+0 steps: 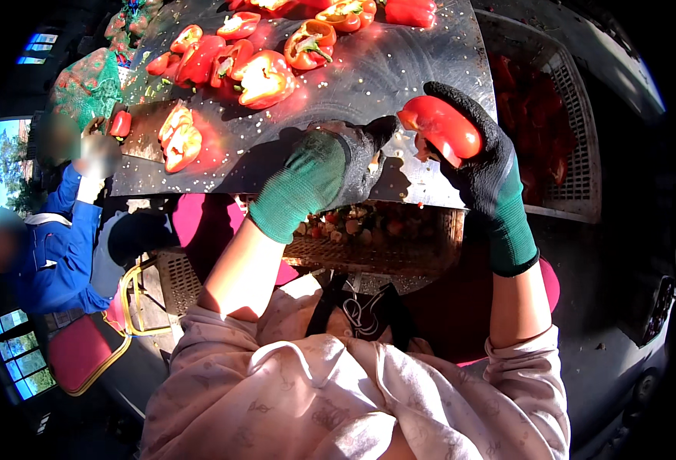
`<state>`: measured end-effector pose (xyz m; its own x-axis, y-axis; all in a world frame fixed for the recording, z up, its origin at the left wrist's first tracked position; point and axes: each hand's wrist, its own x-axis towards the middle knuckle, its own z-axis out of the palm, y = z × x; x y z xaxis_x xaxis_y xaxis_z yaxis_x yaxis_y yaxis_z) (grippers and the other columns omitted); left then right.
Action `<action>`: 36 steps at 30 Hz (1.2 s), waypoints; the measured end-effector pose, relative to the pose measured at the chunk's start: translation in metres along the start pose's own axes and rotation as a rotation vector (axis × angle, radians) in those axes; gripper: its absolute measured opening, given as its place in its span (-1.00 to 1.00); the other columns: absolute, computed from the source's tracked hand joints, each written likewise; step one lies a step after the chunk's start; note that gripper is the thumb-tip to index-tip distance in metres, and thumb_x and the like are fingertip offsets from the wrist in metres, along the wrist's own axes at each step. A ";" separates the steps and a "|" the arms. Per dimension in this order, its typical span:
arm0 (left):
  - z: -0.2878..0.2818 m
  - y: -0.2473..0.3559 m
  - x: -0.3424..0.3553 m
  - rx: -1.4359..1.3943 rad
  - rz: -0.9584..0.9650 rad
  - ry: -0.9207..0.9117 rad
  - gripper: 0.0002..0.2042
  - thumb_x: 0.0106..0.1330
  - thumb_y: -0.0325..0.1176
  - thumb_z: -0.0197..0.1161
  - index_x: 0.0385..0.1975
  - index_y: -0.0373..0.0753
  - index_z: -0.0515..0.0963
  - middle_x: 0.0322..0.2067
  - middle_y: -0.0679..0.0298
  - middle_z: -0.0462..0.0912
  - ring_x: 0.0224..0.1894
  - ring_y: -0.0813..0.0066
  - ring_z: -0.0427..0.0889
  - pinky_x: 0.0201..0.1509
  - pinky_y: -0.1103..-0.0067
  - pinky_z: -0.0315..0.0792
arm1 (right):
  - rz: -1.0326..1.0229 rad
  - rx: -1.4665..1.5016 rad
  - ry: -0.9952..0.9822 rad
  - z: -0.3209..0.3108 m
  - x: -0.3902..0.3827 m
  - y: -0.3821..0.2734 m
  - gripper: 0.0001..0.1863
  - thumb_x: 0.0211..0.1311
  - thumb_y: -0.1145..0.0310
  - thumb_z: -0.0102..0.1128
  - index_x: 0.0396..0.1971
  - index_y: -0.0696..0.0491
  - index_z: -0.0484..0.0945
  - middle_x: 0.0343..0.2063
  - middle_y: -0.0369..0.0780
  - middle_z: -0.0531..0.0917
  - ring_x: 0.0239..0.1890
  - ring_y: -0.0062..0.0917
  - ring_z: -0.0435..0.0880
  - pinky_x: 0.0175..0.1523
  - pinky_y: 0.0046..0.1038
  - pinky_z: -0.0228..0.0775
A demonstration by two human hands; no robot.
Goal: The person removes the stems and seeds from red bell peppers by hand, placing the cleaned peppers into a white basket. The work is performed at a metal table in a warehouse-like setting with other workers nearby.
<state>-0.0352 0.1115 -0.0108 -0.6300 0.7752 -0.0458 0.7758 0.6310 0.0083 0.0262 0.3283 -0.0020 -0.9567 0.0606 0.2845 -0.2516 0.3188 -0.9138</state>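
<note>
Both my hands wear green gloves with black-coated palms. My right hand (477,142), over the right front part of the metal table (338,96), is closed around a red bell pepper piece (445,129), its shiny outer skin facing up. Beside it, at the table's front edge, my left hand (334,165) has its fingers curled and its thumb pointing right. A small pale bit shows at its fingertips, too hidden to name. Halved red bell peppers (265,79) lie across the far and left parts of the table, some with seeds and green stems showing.
A crate of pepper scraps (376,257) sits below the table's front edge. To the right stands a pale plastic crate (583,146) holding red pepper pieces. Green net bags (86,86) stand at far left, near a co-worker in blue (58,253) and a red-seated chair (81,354).
</note>
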 end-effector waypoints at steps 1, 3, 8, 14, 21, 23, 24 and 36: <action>-0.005 -0.004 -0.017 -0.082 -0.002 -0.047 -0.45 0.14 -0.25 0.21 0.19 -0.20 0.40 -0.59 0.04 0.57 -0.54 -0.02 0.56 -0.46 0.17 0.37 | 0.195 0.177 -0.008 -0.002 0.000 -0.013 -0.43 0.03 0.61 0.34 0.13 0.09 0.51 -0.07 -0.21 0.67 -0.09 -0.58 0.63 0.07 -0.50 0.45; 0.002 -0.009 -0.037 -0.239 0.029 -0.010 -0.50 0.16 -0.26 0.24 0.15 -0.20 0.47 -0.60 0.07 0.55 -0.52 0.05 0.56 -0.47 0.21 0.35 | 0.232 0.306 0.074 -0.006 -0.004 -0.006 -0.50 0.08 0.54 0.35 0.09 0.14 0.51 -0.12 -0.24 0.67 -0.14 -0.61 0.61 0.04 -0.54 0.42; 0.009 -0.026 -0.082 -0.491 -0.067 0.118 -0.39 0.17 -0.33 0.39 0.24 -0.24 0.36 -0.18 0.11 0.69 -0.22 0.20 0.69 -0.13 0.36 0.54 | -0.095 0.110 0.203 0.019 -0.003 0.002 -0.48 0.06 0.58 0.30 0.10 0.15 0.47 0.04 -0.12 0.60 0.02 -0.50 0.60 0.17 -0.47 0.38; 0.021 -0.018 -0.073 -0.936 -0.558 0.431 -0.55 0.30 -0.45 0.27 0.20 -0.28 0.42 -0.13 0.14 0.67 -0.08 0.50 0.64 0.02 0.55 0.51 | -0.263 -0.398 -0.206 0.052 0.016 0.043 -0.30 -0.11 0.69 0.25 0.17 -0.02 0.47 0.09 -0.11 0.58 0.16 -0.22 0.55 0.25 -0.32 0.40; 0.021 -0.002 -0.050 -1.047 -0.466 0.461 -0.69 0.33 -0.51 0.20 0.07 -0.32 0.53 -0.18 0.21 0.69 -0.13 0.56 0.65 -0.01 0.60 0.51 | 0.407 0.519 0.029 0.034 0.028 0.046 -0.53 0.15 0.47 0.29 0.10 0.15 0.48 -0.10 -0.22 0.65 -0.10 -0.52 0.62 0.05 -0.52 0.45; 0.022 0.002 -0.047 -1.092 -0.437 0.514 -0.69 0.32 -0.52 0.21 0.07 -0.30 0.53 -0.19 0.23 0.69 -0.13 0.57 0.65 -0.03 0.61 0.52 | 0.495 0.881 -0.005 0.027 0.026 0.050 -0.50 0.19 0.32 0.29 0.10 0.22 0.45 -0.07 -0.15 0.63 -0.02 -0.48 0.61 0.15 -0.47 0.40; 0.019 0.004 -0.046 -1.097 -0.428 0.519 -0.68 0.31 -0.53 0.22 0.07 -0.30 0.53 -0.19 0.24 0.69 -0.14 0.57 0.65 -0.05 0.62 0.52 | 0.489 1.032 -0.003 0.028 0.024 0.046 -0.55 0.21 0.34 0.26 0.06 0.22 0.46 -0.10 -0.15 0.64 -0.04 -0.48 0.62 0.13 -0.47 0.43; -0.010 0.017 0.014 -0.375 -0.067 0.130 -0.59 0.17 -0.08 0.33 -0.03 -0.11 0.54 -0.38 0.10 0.66 -0.33 0.06 0.65 -0.27 0.25 0.50 | 0.460 0.872 -0.123 0.031 0.008 0.016 -0.52 0.32 0.20 0.21 0.13 0.16 0.44 -0.15 -0.16 0.64 -0.24 -0.51 0.68 -0.15 -0.50 0.51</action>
<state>-0.0314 0.1338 -0.0014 -0.6968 0.7141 0.0681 0.6813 0.6291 0.3742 0.0096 0.3047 -0.0232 -0.9842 -0.1108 -0.1384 0.1761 -0.5213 -0.8350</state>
